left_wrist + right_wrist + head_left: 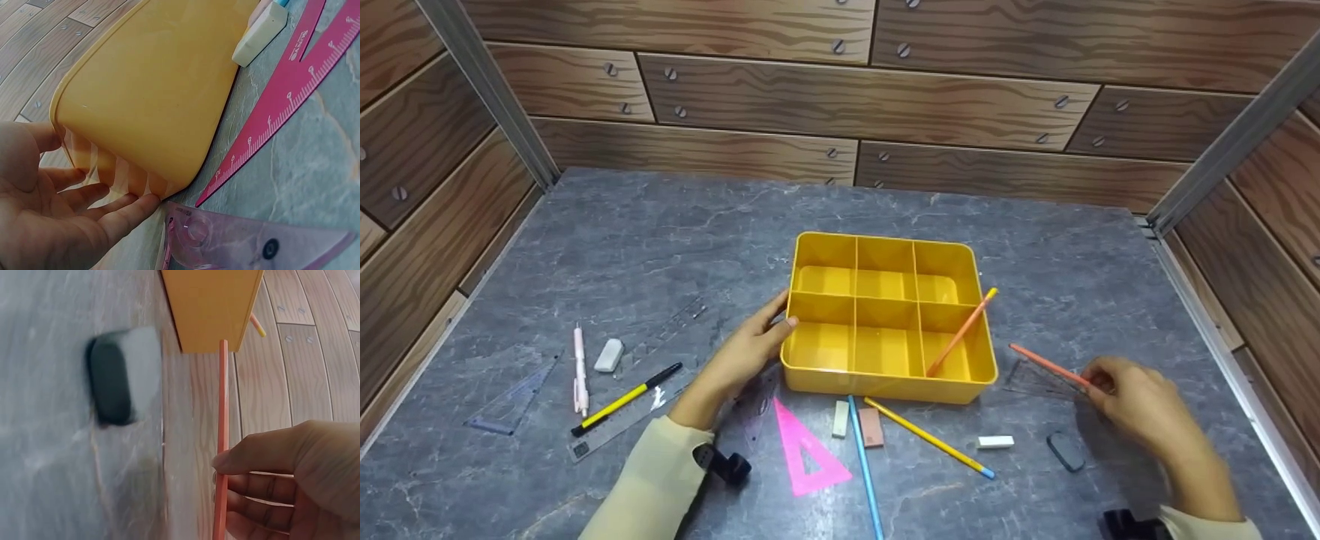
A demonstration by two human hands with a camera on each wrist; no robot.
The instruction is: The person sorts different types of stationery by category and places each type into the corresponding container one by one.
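Observation:
A yellow six-compartment box stands mid-table. My left hand holds its left side, thumb at the rim and fingers against the outer wall; the left wrist view shows the fingertips on that wall. To the right of the box, my right hand pinches an orange pencil between thumb and fingers. The far end of this pencil points toward the box in the right wrist view. Another orange pencil with a yellow end leans in the front right compartment, sticking out over the rim.
In front of the box lie a pink set square, blue pencil, yellow pencil and several erasers. A dark-edged clear piece lies near my right hand. At left are pens, a ruler and a clear set square.

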